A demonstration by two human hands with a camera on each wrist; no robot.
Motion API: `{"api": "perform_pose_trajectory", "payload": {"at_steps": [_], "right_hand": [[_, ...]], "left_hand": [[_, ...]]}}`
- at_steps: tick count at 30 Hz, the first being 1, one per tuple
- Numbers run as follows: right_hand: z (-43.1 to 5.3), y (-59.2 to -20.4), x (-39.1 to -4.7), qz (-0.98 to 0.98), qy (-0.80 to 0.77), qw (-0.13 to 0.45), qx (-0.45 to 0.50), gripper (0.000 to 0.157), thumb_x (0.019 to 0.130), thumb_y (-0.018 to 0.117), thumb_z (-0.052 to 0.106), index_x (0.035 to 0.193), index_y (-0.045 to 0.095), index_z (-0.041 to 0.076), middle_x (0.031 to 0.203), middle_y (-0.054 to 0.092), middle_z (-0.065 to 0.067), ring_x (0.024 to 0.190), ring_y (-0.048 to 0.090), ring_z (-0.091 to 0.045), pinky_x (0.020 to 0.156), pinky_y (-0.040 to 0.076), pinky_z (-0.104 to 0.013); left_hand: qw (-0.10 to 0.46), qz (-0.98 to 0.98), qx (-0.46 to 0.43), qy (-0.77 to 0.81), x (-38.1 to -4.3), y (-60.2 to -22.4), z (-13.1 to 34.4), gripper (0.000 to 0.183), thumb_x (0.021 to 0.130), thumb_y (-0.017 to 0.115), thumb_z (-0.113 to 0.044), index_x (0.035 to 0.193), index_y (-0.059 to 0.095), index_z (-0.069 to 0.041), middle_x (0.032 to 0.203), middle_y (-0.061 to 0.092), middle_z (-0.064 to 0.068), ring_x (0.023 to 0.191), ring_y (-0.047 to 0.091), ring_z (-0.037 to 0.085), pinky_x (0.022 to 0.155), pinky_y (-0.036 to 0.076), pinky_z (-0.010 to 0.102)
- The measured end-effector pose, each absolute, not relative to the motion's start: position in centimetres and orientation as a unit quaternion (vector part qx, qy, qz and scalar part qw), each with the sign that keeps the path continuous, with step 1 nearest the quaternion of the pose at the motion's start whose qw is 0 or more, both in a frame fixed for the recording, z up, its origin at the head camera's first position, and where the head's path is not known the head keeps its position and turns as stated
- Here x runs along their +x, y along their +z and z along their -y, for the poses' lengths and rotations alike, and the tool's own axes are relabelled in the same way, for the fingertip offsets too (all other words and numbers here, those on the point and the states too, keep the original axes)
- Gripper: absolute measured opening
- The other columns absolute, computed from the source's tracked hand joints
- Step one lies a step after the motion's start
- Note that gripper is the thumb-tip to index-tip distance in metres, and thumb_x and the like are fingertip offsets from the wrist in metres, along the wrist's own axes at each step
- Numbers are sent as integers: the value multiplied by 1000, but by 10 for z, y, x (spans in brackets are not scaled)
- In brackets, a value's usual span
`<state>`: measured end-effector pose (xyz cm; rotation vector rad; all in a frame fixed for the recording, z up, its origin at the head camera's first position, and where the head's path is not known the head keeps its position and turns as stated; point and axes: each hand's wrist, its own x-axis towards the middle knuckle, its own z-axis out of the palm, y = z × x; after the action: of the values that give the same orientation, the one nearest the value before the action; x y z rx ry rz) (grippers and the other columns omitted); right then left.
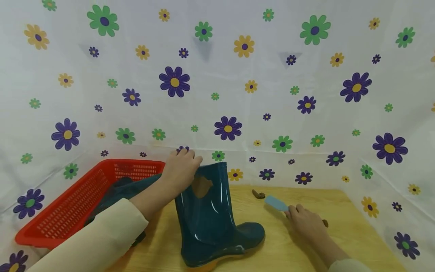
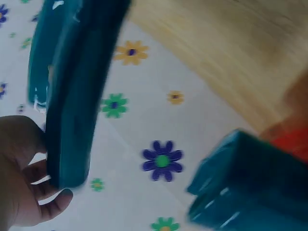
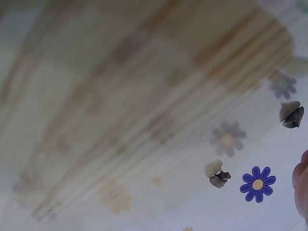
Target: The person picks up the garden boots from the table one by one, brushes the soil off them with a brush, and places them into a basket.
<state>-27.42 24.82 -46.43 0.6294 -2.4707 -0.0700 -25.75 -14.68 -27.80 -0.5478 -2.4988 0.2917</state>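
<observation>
A dark teal rubber boot (image 1: 209,217) stands upright on the wooden table, toe to the right. A brown patch (image 1: 201,187) marks its shaft near the top. My left hand (image 1: 181,168) grips the boot's upper rim; in the left wrist view, its fingers (image 2: 53,204) curl at the edge of the shaft. Over the table to the right, my right hand (image 1: 307,224) holds a light blue flat scraper (image 1: 276,203) by its handle. One brown clump (image 1: 259,194) lies near the blade's tip, and another (image 1: 325,223) shows beyond the right hand.
At the left stands a red plastic basket (image 1: 69,196) with a second teal boot (image 1: 112,198) leaning in it, partly hidden by my left arm. A white flowered cloth (image 1: 234,94) hangs behind and beside the wooden table (image 1: 340,211).
</observation>
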Motion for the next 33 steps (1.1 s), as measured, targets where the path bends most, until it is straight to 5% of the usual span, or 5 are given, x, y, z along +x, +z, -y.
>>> {"api": "perform_pose_trajectory", "payload": {"at_steps": [12, 17, 23, 31, 33], "right_hand": [[-252, -461, -262, 966, 82, 201, 139, 28, 104, 52, 27, 108, 66, 4, 85, 62, -7, 61, 57, -20, 51, 48, -38], [-254, -455, -265, 970, 122, 178, 108, 31, 106, 47, 29, 111, 65, 4, 84, 59, -5, 61, 53, -20, 55, 48, -40], [-250, -456, -268, 972, 118, 167, 112, 29, 105, 48, 29, 110, 65, 5, 82, 58, -4, 62, 50, -18, 55, 48, -38], [-242, -457, -264, 968, 113, 180, 135, 26, 104, 52, 25, 107, 67, 4, 84, 61, -7, 63, 56, -20, 56, 51, -39], [-238, -457, -262, 967, 112, 183, 138, 26, 104, 52, 25, 107, 67, 3, 84, 62, -7, 62, 56, -19, 54, 50, -38]], "left_hand": [[242, 919, -299, 82, -221, -306, 124, 27, 93, 68, -31, 113, 68, -12, 104, 71, 6, 94, 66, 24, 82, 55, 37], [165, 911, -374, 61, -197, -339, 119, 30, 96, 63, -37, 116, 66, -15, 111, 67, 3, 103, 63, 22, 91, 53, 40], [155, 864, -475, 60, -188, -383, 116, 52, 93, 64, -49, 133, 56, -16, 133, 57, 5, 119, 55, 21, 99, 49, 40], [172, 861, -452, 157, -190, -423, 92, 91, 84, 55, -76, 154, 34, -22, 160, 31, 11, 147, 31, 34, 109, 38, 57], [149, 873, -436, 158, -194, -426, 87, 89, 85, 60, -69, 156, 29, -25, 160, 31, 11, 146, 32, 34, 110, 37, 58]]}}
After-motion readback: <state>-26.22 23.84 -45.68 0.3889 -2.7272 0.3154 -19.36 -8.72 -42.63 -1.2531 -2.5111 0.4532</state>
